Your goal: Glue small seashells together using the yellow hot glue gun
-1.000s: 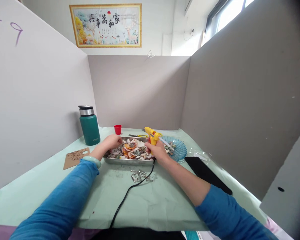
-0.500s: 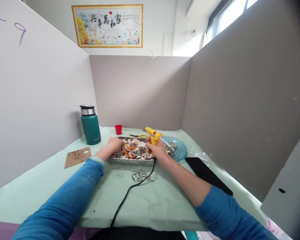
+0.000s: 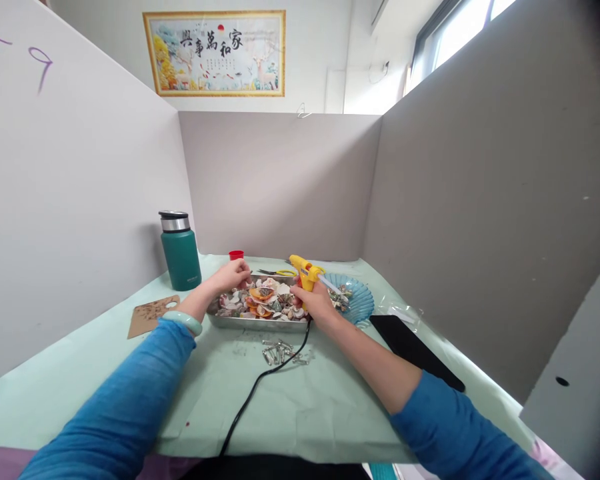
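My right hand (image 3: 316, 303) is wrapped round the handle of a yellow hot glue gun (image 3: 306, 270), whose nozzle points up and to the left. A clear glue stick juts from its back, and a black cord (image 3: 260, 379) trails down toward me. Over the back left part of a metal tray (image 3: 260, 325), my left hand (image 3: 236, 273) is raised with fingers pinched together; what they hold, if anything, is too small to make out. Mixed seashells (image 3: 265, 300), some orange and some pale, fill the tray.
A blue plate (image 3: 364, 303) with small shells stands right of the tray. Metal clips or pins (image 3: 279, 352) lie in front. Around sit a green bottle (image 3: 180, 257), red cup (image 3: 237, 255), yellow-handled scissors (image 3: 285, 272), brown card (image 3: 147, 317) and black flat object (image 3: 415, 350). Partitions enclose the table.
My left hand has lifted out of the tray's left end, rising toward its back edge and partly covering the red cup. My right hand and the glue gun have hardly moved.
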`<state>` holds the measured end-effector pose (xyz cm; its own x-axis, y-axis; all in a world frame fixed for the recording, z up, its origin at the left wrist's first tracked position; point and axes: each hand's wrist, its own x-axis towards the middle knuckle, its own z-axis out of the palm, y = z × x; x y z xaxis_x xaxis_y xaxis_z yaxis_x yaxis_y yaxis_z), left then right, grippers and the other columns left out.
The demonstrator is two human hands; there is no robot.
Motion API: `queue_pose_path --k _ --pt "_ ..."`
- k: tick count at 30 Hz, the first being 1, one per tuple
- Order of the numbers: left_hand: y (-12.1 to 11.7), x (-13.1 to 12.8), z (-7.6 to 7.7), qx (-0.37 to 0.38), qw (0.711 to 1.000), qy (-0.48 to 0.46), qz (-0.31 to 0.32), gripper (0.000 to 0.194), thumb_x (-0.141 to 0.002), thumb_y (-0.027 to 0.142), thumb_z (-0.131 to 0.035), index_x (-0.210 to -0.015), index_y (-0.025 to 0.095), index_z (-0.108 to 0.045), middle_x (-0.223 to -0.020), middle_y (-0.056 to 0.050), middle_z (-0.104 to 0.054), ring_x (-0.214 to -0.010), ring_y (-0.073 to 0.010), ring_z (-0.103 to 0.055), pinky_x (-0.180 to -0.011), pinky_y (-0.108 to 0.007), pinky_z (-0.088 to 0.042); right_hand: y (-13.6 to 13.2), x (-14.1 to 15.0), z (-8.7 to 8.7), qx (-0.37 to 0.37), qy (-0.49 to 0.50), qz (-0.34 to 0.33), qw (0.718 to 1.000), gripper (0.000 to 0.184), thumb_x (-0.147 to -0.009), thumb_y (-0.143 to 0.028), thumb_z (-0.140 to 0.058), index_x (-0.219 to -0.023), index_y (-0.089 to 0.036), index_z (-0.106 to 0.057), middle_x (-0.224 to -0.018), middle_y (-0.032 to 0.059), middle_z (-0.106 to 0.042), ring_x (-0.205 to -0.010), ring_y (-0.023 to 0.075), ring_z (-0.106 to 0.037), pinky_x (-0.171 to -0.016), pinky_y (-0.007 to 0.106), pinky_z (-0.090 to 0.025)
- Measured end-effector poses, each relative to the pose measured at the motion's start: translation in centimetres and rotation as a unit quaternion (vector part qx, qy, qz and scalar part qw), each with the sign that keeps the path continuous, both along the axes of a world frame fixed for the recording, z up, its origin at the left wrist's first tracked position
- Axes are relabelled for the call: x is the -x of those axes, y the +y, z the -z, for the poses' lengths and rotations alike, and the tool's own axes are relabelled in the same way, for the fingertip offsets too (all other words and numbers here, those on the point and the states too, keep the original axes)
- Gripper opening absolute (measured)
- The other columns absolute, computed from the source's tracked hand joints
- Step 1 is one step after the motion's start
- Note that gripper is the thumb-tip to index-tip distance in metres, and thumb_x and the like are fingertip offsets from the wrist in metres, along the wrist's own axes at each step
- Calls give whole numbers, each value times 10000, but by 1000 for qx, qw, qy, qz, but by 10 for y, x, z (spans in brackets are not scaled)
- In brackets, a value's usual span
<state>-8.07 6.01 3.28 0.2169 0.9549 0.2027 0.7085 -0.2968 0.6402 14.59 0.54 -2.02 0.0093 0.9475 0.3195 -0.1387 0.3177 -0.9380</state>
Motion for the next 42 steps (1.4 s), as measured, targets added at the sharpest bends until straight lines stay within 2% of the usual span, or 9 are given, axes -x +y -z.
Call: queue_pose_path --k 3,7,13,19,30,34,38,40,42 --pt "-16 -20 -3 87 984 -126 89 106 -832 257 -508 -826 152 -496 -776 -63 -673 -581 -105 -608 -615 -265 -516 0 0 0 -2 7 1 1000 285 -636 -243 -637 -892 -191 -524 -651 -51 -521 -462 84 -498 -430 210 -384" --pt "-33 -39 -4 192 939 -234 163 203 -773 275 -640 -834 121 -522 -760 -63 -660 -571 -99 -603 -623 -271 -522 0 1 -1 -7 12 4 1000 285 -639 -244 -634 -893 -190 -515 -644 -60 -513 -451 78 -486 -440 213 -384" --pt "-35 -42 0 262 885 -300 241 251 -728 223 -702 -902 95 -572 -802 -95 -673 -634 -149 -653 -676 -312 -531 0 1 -1 -2 7 4 1000 296 -636 -272 -642 -894 -192 -521 -628 -55 -526 -468 94 -492 -455 228 -388" --pt "-38 -50 3 273 877 -306 250 232 -739 189 -692 -911 87 -574 -824 -113 -682 -625 -149 -659 -644 -292 -536 -2 0 -1 -12 -7 -4 1000 312 -657 -315 -652 -913 -187 -527 -612 -47 -538 -458 94 -482 -443 224 -375" --pt "-35 -58 12 233 895 -308 223 283 -706 235 -719 -883 114 -533 -751 -64 -671 -564 -122 -635 -596 -274 -535 -2 -1 -2 -21 -3 -41 999 338 -634 -313 -695 -902 -188 -529 -609 -38 -557 -452 95 -501 -445 225 -384" --pt "-29 -55 13 184 930 -254 191 296 -734 366 -672 -861 132 -541 -796 -78 -680 -612 -141 -642 -596 -285 -526 -2 1 -2 -18 9 -21 1000 316 -631 -292 -681 -887 -196 -522 -622 -50 -545 -447 84 -490 -436 215 -379" --pt "-13 -38 12 37 995 -64 66 224 -746 357 -610 -793 139 -589 -709 -51 -665 -600 -156 -618 -542 -260 -481 -2 2 -2 -17 30 1 999 326 -614 -276 -672 -886 -191 -513 -634 -62 -532 -448 77 -483 -441 212 -383" --pt "-6 -31 14 -26 998 46 38 161 -724 291 -605 -786 145 -628 -729 -45 -671 -629 -160 -614 -564 -250 -459 -2 2 -2 -16 35 6 999 335 -608 -272 -667 -891 -188 -509 -639 -61 -534 -448 75 -480 -441 209 -380" --pt "-3 -30 17 -91 985 130 62 158 -733 263 -575 -819 166 -665 -785 -39 -684 -693 -161 -611 -624 -246 -446 -2 3 -2 -14 39 11 999 339 -608 -272 -662 -896 -188 -505 -630 -64 -529 -446 74 -475 -439 206 -376"
